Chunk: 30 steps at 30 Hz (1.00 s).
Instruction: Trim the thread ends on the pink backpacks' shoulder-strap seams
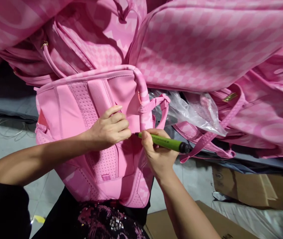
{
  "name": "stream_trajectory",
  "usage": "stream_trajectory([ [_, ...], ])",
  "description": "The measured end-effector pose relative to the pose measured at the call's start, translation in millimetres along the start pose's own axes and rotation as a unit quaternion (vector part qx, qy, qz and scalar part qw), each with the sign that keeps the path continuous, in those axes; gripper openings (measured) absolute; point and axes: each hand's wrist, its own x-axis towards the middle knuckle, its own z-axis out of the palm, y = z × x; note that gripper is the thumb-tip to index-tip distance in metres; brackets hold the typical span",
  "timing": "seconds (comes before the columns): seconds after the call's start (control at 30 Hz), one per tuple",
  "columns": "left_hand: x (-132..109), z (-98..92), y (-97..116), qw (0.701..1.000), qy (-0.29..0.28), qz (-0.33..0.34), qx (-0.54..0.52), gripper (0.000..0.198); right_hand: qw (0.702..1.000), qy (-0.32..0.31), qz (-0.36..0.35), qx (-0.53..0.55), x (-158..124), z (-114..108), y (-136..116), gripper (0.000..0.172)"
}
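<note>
A pink backpack [94, 89] rests across my lap, its back panel and shoulder strap facing me and its top edge against the pile beyond. My left hand [111, 128] is closed on the backpack near the middle of the panel, its fingers curled; whatever lies under the fingertips is hidden. In my right hand [159, 154] is a green pen-shaped tool [167, 142] with a black end. Its dark, narrow tip points left and meets the bag beside my left fingertips. A tied pink strap [165, 103] hangs off the bag's right edge.
More pink checkered backpacks [193, 46] are heaped on a dark surface [4, 99] ahead of me. Clear plastic wrap [193, 109] lies among them. Flattened cardboard [241, 186] and a white sack [253, 217] are on the tiled floor at lower right.
</note>
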Motion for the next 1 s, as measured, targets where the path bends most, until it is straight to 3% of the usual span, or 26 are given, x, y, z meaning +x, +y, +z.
stream_trajectory([
  [0.4,-0.5,2.3,-0.1,1.000,-0.005,-0.003,-0.007,0.019,0.999,-0.001,-0.049,-0.006,2.4,0.9,1.9,0.020],
  [0.6,4.3,-2.6,-4.9,0.999,-0.040,0.014,-0.005,0.023,0.996,0.002,-0.076,-0.048,5.4,1.6,0.2,0.023],
  [0.67,13.5,-8.1,-16.0,0.995,-0.087,0.045,-0.013,0.025,0.995,-0.009,-0.083,-0.052,6.7,0.6,0.0,0.023],
  [0.77,34.9,-17.5,-40.1,0.971,-0.226,0.076,0.007,0.034,0.994,-0.020,-0.076,-0.076,3.9,-5.8,2.8,0.025],
  [0.87,59.3,-31.1,-57.1,0.936,-0.349,0.032,0.027,0.047,0.996,-0.009,-0.081,-0.027,-6.1,-17.3,3.5,0.016],
  [0.93,74.9,-47.6,-56.7,0.930,-0.367,-0.006,-0.003,0.047,0.991,-0.009,-0.127,0.035,-12.8,-25.7,-3.4,0.028],
  [1.0,90.1,-73.0,-46.6,0.939,-0.339,-0.041,-0.042,0.046,0.979,0.023,-0.190,0.064,-15.6,-35.0,-19.0,0.047],
])
